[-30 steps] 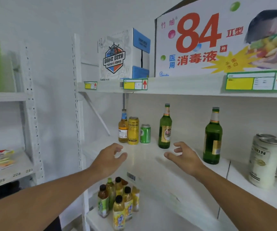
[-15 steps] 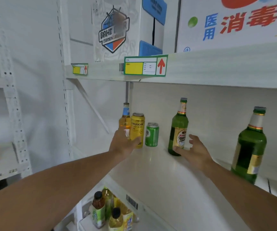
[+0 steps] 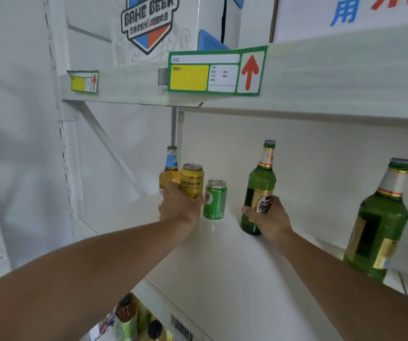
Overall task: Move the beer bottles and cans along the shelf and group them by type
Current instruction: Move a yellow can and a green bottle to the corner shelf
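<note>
- Now the left hand (image 3: 179, 207) wraps its fingers round the yellow can (image 3: 192, 181), upright beside the amber bottle (image 3: 169, 174).
- Right hand (image 3: 269, 219) grips the upright green bottle (image 3: 259, 185); its twin (image 3: 379, 222) stands further right on the shelf (image 3: 234, 267).

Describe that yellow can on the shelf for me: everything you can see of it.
The yellow can is a tall metal-looking beer can with a silver top and pull tab, with dark print reading "KRON" and "CRAFT BEER". It stands upright on the white shelf, beside an amber bottle on its left and a shorter green can on its right. The left hand grips its lower part.
</note>
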`<state>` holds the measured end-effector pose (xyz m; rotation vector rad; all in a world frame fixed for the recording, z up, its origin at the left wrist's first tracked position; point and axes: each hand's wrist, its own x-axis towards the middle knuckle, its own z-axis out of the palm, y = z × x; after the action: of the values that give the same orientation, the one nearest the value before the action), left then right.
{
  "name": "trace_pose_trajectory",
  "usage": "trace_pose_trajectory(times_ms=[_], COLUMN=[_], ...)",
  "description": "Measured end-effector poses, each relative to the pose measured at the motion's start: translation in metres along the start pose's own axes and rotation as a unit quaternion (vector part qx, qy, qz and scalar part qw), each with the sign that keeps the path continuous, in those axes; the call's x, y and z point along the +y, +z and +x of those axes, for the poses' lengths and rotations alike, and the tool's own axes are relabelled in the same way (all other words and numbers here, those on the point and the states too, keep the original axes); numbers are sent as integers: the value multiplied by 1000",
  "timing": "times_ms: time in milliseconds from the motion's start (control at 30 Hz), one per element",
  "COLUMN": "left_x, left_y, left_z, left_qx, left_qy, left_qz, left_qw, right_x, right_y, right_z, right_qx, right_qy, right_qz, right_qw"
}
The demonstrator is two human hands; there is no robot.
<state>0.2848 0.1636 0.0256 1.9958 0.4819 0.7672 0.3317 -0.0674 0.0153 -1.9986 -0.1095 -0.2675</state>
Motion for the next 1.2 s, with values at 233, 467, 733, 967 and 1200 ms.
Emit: trace_pose_trajectory(times_ms=[233, 467, 733, 967, 1200], left_x=[-6, 2, 19, 32, 47], left_y=[-17, -58, -104, -126, -134], left_z=[-10, -55, -121, -174, -220], left_qx=[-54, -76, -99, -133, -201], left_qy=[8, 46, 72, 104, 139], left_qz=[10, 8, -22, -68, -108], left_qw=[998, 996, 992, 983, 964], right_x=[6, 1, -16, -34, -45], right_y=[-17, -45, -64, -110, -160], right_z=[-22, -67, -128, -195, -272], right_qx=[8, 16, -13, 2, 59], right_qy=[-7, -14, -17, -47, -19], right_qz=[-5, 4, 72, 60, 69], right_qw=[1000, 1000, 997, 997, 996])
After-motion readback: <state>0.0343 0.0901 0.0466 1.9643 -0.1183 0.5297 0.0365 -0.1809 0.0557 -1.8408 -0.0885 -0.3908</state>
